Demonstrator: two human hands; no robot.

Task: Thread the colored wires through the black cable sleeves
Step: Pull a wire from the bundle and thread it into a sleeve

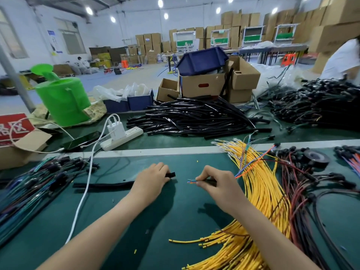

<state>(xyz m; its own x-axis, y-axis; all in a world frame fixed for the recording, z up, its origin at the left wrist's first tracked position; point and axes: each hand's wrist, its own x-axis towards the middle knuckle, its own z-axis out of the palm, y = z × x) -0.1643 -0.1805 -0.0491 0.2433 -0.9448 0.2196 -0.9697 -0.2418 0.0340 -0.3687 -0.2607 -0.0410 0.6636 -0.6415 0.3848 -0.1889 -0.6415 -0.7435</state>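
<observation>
The green work table (185,211) lies under both hands. Beyond the hands, on the far section of the table, sits a heap of black cable sleeves (194,119). To the outer side of the right hand, a thick bundle of yellow wires (261,191) runs from the far edge toward the near edge. Far beyond the left hand stands a green watering can (62,100), with a white power strip (122,138) nearer to that hand.

One black cable sleeve (105,185) lies flat on the table, extending outward from the left hand; a white cable (85,184) crosses over it. The left hand (152,180) grips this sleeve near its inner end, fingers curled over it (a short stub protrudes past the fingers toward the right hand).

The right hand (216,182) pinches the colored wires (191,181) between thumb and fingers. Their blue and orange tips project toward the left hand. The tips and the sleeve stub are apart, with bare table between them. Behind the right hand, the wires trail away across the yellow bundle.
</observation>
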